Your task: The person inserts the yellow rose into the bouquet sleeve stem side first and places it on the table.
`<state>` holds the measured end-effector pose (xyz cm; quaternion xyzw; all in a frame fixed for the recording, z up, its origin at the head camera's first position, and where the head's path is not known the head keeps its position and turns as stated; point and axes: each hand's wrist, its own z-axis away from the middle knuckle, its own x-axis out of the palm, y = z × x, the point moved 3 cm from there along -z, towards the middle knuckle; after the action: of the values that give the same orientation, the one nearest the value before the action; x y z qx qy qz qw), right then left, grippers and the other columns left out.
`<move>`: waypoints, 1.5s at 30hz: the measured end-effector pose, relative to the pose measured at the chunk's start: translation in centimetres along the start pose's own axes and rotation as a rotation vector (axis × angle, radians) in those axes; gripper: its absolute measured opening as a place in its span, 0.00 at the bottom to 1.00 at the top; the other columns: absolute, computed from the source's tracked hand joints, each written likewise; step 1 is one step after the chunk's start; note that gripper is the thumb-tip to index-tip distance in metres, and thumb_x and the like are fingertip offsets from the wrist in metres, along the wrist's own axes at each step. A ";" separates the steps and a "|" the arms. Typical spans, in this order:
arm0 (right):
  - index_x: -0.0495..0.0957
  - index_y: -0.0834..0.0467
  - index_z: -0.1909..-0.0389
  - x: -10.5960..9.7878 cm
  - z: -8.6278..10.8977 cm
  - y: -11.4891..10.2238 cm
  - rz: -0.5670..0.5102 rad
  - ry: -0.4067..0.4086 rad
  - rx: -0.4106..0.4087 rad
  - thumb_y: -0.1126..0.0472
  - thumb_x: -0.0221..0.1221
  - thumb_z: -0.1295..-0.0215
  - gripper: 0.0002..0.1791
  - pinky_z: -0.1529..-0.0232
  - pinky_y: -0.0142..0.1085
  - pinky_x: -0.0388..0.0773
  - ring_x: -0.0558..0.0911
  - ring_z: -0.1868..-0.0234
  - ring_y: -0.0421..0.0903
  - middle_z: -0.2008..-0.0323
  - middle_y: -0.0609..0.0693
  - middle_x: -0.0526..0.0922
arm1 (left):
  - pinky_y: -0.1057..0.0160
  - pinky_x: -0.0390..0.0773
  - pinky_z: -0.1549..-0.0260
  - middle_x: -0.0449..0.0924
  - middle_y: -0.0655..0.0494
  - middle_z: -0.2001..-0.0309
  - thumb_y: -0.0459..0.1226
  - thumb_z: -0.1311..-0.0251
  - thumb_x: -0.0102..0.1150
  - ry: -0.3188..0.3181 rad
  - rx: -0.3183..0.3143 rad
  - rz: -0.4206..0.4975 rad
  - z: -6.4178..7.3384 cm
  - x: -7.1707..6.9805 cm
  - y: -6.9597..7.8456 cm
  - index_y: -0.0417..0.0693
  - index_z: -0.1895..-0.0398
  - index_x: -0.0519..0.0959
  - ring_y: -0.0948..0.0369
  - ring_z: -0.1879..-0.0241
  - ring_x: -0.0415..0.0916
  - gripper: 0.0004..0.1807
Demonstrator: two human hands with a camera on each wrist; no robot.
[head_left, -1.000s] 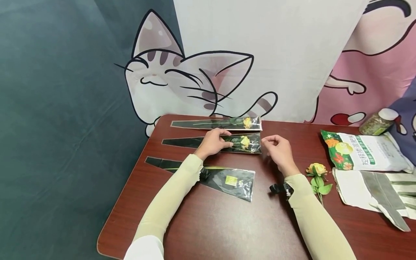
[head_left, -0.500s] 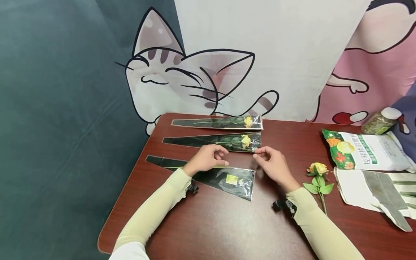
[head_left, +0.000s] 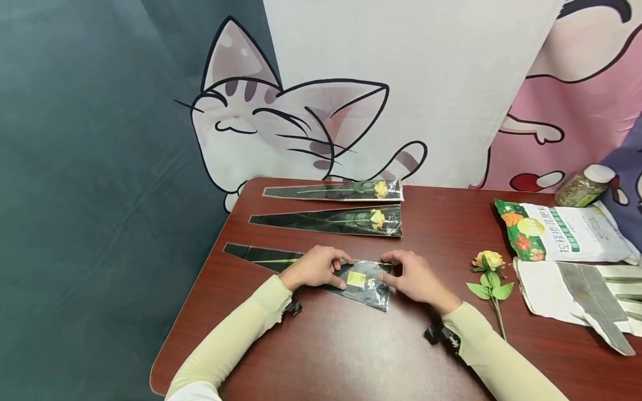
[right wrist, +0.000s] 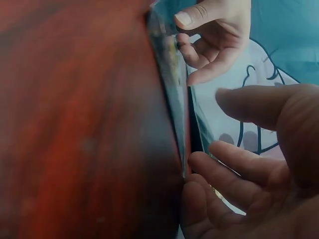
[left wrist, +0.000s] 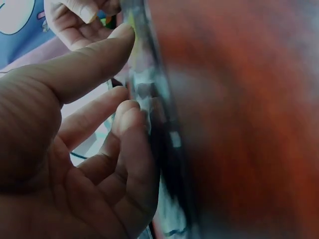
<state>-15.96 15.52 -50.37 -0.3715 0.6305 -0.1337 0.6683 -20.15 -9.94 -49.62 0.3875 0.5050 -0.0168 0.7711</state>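
Closest to me on the table lies a flat, tapered flower sleeve (head_left: 372,294), dark and clear plastic, with a yellow-green label (head_left: 356,279) and a thin green stem inside its narrow part. My left hand (head_left: 316,268) is over its middle, thumb and fingers spread apart at the sleeve's surface. At the wide right end is my right hand (head_left: 415,277), its thumb and fingertips at the sleeve's edge. Both wrist views show a gap between thumb and fingers, the left hand (left wrist: 75,129) and right hand (right wrist: 259,159) alike. Whether the fingertips touch the plastic, I cannot tell.
Two more sleeves, a middle one (head_left: 331,221) and a far one (head_left: 326,192), each hold a yellow rose. To the right lie a loose yellow rose (head_left: 489,262), a printed bag (head_left: 572,234), a jar (head_left: 584,186) and white-grey gloves (head_left: 557,289).
Both hands have left the middle sleeve and come nearer to me, onto the closest sleeve. The middle sleeve now lies uncovered. The sleeves show no clear shift.
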 end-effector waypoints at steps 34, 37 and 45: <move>0.59 0.73 0.30 1.0 2.0 0.2 -0.792 -0.025 0.363 0.72 0.63 0.31 0.33 0.69 0.37 0.86 0.86 0.69 0.43 0.65 0.54 0.88 | 0.64 0.73 0.61 0.79 0.59 0.66 0.44 0.45 0.83 -0.062 -0.019 -0.040 -0.7 0.5 0.5 0.61 0.34 0.81 0.66 0.72 0.69 0.34; 0.66 0.76 0.34 1.4 2.4 0.3 -0.812 -0.062 0.404 0.71 0.63 0.30 0.28 0.71 0.33 0.85 0.86 0.71 0.41 0.67 0.50 0.88 | 0.65 0.74 0.60 0.79 0.59 0.66 0.45 0.46 0.83 -0.062 -0.003 -0.064 -0.8 0.6 0.6 0.60 0.34 0.81 0.66 0.71 0.69 0.34; 0.81 0.73 0.51 1.1 2.5 0.3 -0.785 -0.115 0.428 0.66 0.62 0.27 0.13 0.74 0.32 0.85 0.87 0.73 0.41 0.71 0.50 0.87 | 0.65 0.73 0.61 0.78 0.62 0.66 0.45 0.45 0.83 -0.078 -0.025 -0.113 -0.9 0.3 0.8 0.62 0.33 0.80 0.66 0.71 0.70 0.35</move>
<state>-13.55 15.84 -51.60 -0.4428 0.3620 -0.4834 0.6627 -20.36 -8.64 -49.58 0.3476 0.4959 -0.0691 0.7928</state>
